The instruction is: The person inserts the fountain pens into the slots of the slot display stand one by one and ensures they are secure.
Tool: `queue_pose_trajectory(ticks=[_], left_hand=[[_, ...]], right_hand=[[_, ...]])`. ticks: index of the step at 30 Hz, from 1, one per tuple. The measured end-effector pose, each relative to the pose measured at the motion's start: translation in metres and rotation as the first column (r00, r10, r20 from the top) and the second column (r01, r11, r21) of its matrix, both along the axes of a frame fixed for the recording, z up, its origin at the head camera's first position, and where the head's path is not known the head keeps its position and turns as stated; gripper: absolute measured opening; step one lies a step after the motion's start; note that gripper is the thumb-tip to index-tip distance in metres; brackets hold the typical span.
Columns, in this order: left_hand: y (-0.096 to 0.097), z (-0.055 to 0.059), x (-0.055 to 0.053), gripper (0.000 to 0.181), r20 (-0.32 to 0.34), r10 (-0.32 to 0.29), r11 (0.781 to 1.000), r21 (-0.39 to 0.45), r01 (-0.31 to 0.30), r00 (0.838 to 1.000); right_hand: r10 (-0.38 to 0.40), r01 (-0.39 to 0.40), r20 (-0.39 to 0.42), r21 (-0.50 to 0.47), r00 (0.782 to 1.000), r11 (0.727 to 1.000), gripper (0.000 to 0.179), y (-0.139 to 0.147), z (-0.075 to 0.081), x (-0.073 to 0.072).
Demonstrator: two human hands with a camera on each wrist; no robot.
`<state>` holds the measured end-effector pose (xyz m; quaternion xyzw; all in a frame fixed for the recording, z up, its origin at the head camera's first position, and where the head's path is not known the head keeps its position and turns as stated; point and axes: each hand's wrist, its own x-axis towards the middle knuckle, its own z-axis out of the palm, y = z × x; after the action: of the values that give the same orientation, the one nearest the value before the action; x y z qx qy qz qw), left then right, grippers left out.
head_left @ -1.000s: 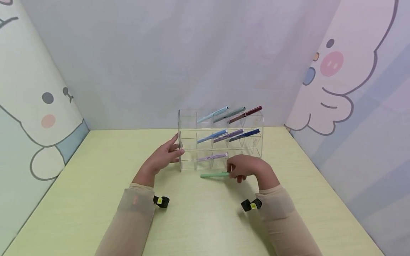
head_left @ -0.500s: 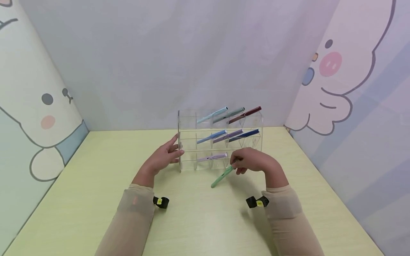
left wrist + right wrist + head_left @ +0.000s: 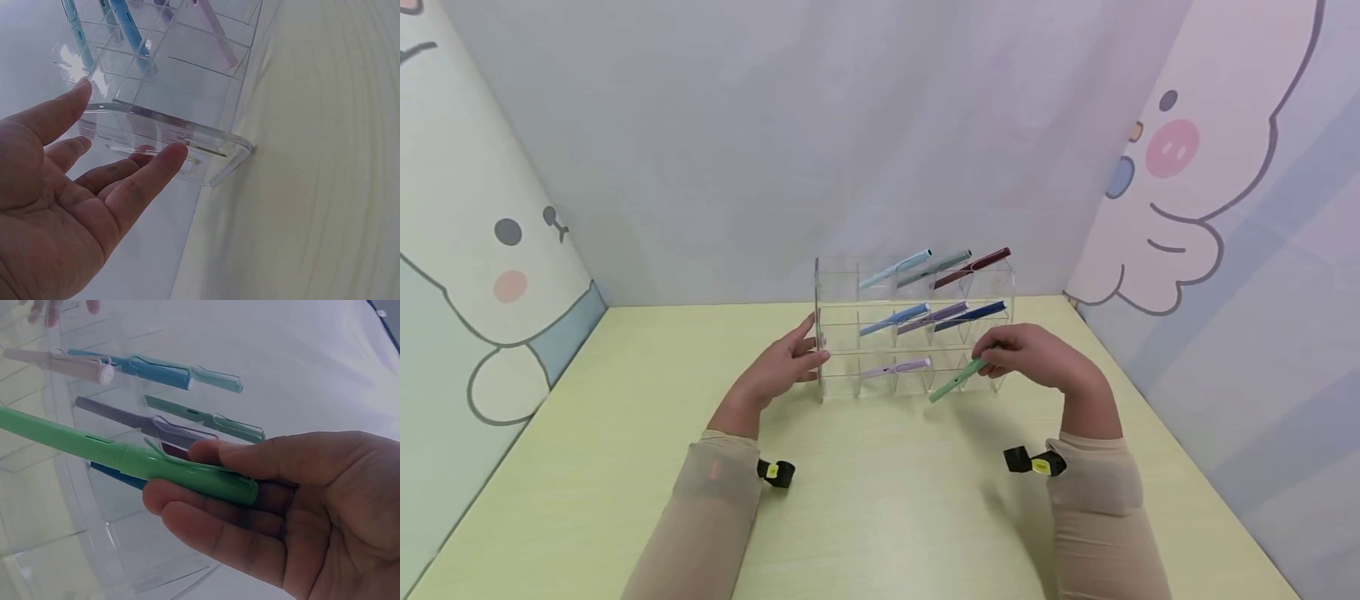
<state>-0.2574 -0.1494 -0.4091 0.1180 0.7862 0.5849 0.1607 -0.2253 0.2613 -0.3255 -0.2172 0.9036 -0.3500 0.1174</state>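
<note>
A clear tiered pen rack (image 3: 818, 287) stands on the table. My left hand (image 3: 778, 372) touches its left side panel with fingers spread, not curled round it. My right hand (image 3: 1037, 358) pinches a green pen (image 3: 953, 383) by its clip end. The pen slants, its free end down to the left, before the rack's bottom row. In the right wrist view the green pen (image 3: 94, 445) lies between thumb and fingers. A pale lilac pen (image 3: 897, 367) rests in the bottom row, left of the green one. The middle row holds blue (image 3: 895, 320), purple (image 3: 933, 318) and navy (image 3: 970, 317) pens.
On the top row lie a light blue pen (image 3: 895, 269), a grey-green pen (image 3: 934, 269) and a dark red pen (image 3: 973, 268). The pale yellow table (image 3: 880, 517) spreads before the rack. Behind hangs a grey-white curtain (image 3: 850, 150); cartoon-printed panels flank both sides.
My right hand has lifted the green pen from near the table, moving it right and up toward the rack's lower right and tilting it. The left hand has stayed at the side panel.
</note>
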Motion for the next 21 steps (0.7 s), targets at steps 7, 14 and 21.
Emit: queue_pose_trajectory(ticks=[7, 14, 21], left_hand=[[0.002, 0.008, 0.004, 0.079, 0.026, -0.006, 1.0, 0.002, 0.006, 1.0], [0.005, 0.026, 0.018, 0.079, 0.029, -0.013, 1.0, 0.0, 0.013, 0.999], [0.006, 0.026, 0.019, 0.079, 0.03, -0.013, 1.0, 0.002, 0.013, 0.999]], right_hand=[[-0.069, 0.058, -0.115, -0.09, 0.991, 0.994, 0.021, 0.012, 0.006, 0.005], [-0.087, 0.079, -0.15, -0.058, 0.985, 0.995, 0.018, 0.005, 0.001, -0.001], [-0.067, 0.068, -0.132, 0.005, 0.989, 0.998, 0.015, -0.003, -0.009, -0.009]])
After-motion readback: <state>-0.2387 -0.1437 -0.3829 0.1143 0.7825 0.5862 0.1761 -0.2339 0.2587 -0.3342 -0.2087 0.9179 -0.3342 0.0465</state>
